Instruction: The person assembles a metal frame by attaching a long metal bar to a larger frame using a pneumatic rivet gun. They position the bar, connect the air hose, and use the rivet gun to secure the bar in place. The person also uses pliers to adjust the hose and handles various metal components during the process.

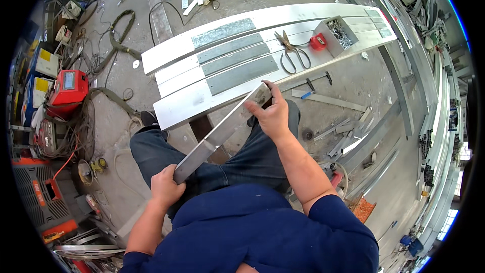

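Observation:
Across my lap runs a flat grey metal bar [206, 147], slanting up from left to right. Its near end is gripped by my left hand [167, 187], with the fingers curled around it. At the far end my right hand [274, 115] is closed on the bar, thumb on the upper face. Just beyond lie long white metal profiles [169, 112] side by side, with several grey plates [242, 75] on them. Farther right on the profiles are large scissors [287, 46], a red tape measure [318, 42] and an open box [328, 39] of small metal fasteners [341, 34].
A tool with a blue handle [306, 95] and metal offcuts [348, 126] lie on the floor to the right. At left stand a red machine [69, 88] among cables and a grey-orange case [43, 197]. Long metal stock [442, 116] lines the right side.

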The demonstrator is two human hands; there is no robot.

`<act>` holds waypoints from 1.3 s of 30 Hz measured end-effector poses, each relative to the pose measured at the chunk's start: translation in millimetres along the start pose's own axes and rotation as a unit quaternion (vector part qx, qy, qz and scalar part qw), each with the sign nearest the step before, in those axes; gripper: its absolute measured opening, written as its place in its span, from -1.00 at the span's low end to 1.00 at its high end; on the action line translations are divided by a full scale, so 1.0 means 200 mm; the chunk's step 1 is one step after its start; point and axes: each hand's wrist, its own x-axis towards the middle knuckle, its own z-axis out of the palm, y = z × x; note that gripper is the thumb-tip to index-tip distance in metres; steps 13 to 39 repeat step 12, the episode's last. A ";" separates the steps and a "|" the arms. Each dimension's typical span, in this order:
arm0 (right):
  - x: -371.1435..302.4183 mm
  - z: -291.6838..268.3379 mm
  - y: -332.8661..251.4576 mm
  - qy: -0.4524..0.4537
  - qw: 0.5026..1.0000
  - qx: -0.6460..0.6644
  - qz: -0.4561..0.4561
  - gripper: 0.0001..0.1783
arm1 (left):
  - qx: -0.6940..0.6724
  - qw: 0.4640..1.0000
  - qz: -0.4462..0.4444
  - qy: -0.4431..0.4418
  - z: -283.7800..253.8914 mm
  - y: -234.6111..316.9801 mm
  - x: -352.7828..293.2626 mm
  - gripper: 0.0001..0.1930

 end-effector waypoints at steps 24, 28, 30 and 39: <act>0.02 0.06 0.05 -0.040 0.998 -0.045 0.017 -0.66 | 0.006 0.992 -0.062 -0.105 -0.12 -0.11 -0.03 -0.66; 0.02 0.06 0.05 -0.040 0.998 -0.045 0.017 -0.66 | 0.006 0.992 -0.062 -0.105 -0.12 -0.11 -0.03 -0.66; 0.02 0.06 0.05 -0.040 0.998 -0.045 0.017 -0.66 | 0.006 0.992 -0.062 -0.105 -0.12 -0.11 -0.03 -0.66; 0.02 0.06 0.05 -0.040 0.998 -0.045 0.017 -0.66 | 0.006 0.992 -0.062 -0.105 -0.12 -0.11 -0.03 -0.66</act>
